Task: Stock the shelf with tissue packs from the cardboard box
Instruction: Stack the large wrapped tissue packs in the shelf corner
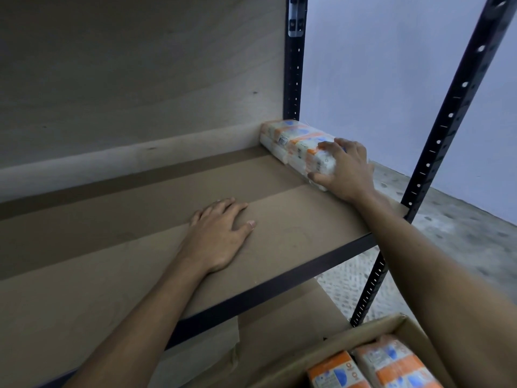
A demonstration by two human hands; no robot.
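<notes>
The shelf (pixel 140 233), a brown board on a dark metal frame, fills the left and centre of the frame. The cardboard box (pixel 335 357) sits at lower right with two orange-and-white tissue packs (pixel 391 365) inside. Another tissue pack (pixel 293 144) lies at the shelf's far right corner. The right hand (pixel 345 170) grips this pack's near end. The left hand (pixel 221 233) rests open, palm down, on the shelf at centre.

Both forearms and hands (pixel 221 233) are bare, sleeveless.
</notes>
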